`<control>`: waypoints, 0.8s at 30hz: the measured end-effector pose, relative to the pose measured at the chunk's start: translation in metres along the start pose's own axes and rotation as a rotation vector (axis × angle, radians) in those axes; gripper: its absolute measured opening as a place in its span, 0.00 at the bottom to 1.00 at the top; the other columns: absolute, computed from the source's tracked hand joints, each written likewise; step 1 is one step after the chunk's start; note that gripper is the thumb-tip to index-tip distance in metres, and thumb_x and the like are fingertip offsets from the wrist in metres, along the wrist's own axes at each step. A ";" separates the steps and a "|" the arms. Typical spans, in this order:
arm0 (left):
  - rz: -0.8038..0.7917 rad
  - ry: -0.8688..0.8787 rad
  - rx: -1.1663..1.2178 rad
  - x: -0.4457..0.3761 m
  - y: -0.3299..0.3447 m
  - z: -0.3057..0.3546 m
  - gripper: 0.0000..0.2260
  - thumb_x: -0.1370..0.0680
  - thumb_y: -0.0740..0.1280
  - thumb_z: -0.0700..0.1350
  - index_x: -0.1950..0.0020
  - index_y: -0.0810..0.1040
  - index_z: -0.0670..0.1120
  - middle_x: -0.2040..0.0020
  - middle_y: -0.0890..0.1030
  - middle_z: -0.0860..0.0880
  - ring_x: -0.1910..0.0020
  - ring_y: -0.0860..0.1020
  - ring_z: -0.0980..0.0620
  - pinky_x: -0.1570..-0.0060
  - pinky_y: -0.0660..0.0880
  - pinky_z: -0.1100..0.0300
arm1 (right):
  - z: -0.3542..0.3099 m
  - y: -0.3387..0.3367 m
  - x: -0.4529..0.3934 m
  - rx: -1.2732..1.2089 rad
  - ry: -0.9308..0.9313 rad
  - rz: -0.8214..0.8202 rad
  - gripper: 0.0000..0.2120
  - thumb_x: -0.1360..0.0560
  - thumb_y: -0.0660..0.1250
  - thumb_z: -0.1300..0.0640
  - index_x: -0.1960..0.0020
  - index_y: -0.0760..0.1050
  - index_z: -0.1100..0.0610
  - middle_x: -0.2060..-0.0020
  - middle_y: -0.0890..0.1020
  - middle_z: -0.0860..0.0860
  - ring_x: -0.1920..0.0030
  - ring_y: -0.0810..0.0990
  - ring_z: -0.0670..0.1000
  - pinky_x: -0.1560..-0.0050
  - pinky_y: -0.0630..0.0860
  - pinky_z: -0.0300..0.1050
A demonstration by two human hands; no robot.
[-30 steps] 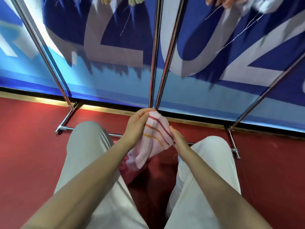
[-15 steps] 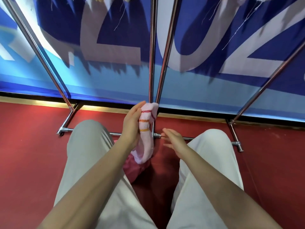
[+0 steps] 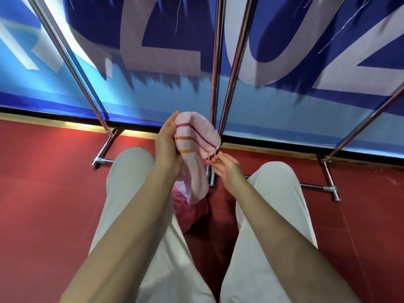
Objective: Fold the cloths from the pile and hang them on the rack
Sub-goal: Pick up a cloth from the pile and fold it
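1. A red floor (image 3: 43,193) fills the lower part of the view.
2. Behind it hangs a blue banner (image 3: 153,92) with large white letters or numerals, dark blue above and light blue below.
3. A black strip (image 3: 54,115) runs along the banner's foot, with a pale yellowish band (image 3: 65,125) under it, brightly lit at the left.
4. Loose white threads (image 3: 178,16) dangle before the banner's upper part.

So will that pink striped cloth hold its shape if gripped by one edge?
Probably not. The pink striped cloth looks floppy: it droops from the left hand and curls over. It seems light, held in one hand. Its looped weave likely resists slipping from the fingers.
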State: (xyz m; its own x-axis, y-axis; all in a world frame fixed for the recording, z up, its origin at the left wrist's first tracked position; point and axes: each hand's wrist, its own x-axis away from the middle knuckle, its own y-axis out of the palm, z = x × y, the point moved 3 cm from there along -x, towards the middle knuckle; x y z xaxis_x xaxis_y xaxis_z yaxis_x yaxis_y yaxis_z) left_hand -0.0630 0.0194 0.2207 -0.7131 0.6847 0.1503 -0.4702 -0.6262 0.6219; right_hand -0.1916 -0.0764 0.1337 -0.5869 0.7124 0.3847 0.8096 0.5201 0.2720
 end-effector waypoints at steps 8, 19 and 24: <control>0.013 -0.005 -0.021 0.007 0.002 -0.004 0.11 0.19 0.58 0.38 0.38 0.75 0.44 0.39 0.79 0.43 0.39 0.78 0.46 0.35 0.70 0.54 | 0.004 0.008 -0.004 0.025 0.076 0.006 0.17 0.20 0.63 0.57 0.32 0.69 0.56 0.38 0.76 0.56 0.35 0.73 0.53 0.41 0.72 0.51; -0.125 -0.115 0.141 0.020 0.010 -0.003 0.08 0.19 0.62 0.41 0.43 0.78 0.44 0.53 0.82 0.45 0.52 0.80 0.47 0.46 0.76 0.52 | 0.014 0.029 0.005 -0.038 -0.072 0.127 0.09 0.25 0.69 0.51 0.46 0.81 0.53 0.49 0.85 0.51 0.47 0.82 0.50 0.44 0.78 0.48; -0.049 -0.063 0.150 0.012 -0.004 -0.004 0.05 0.20 0.60 0.39 0.53 0.75 0.44 0.59 0.79 0.46 0.59 0.78 0.49 0.58 0.77 0.56 | 0.009 0.016 0.001 0.113 -0.040 0.209 0.07 0.25 0.67 0.51 0.61 0.78 0.52 0.65 0.82 0.47 0.64 0.79 0.49 0.54 0.76 0.50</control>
State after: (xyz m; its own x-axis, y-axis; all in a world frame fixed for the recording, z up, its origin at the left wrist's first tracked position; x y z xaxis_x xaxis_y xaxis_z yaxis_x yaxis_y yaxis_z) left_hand -0.0719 0.0282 0.2169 -0.6552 0.7379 0.1619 -0.4173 -0.5322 0.7366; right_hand -0.1794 -0.0633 0.1307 -0.4087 0.8267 0.3867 0.9088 0.4078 0.0886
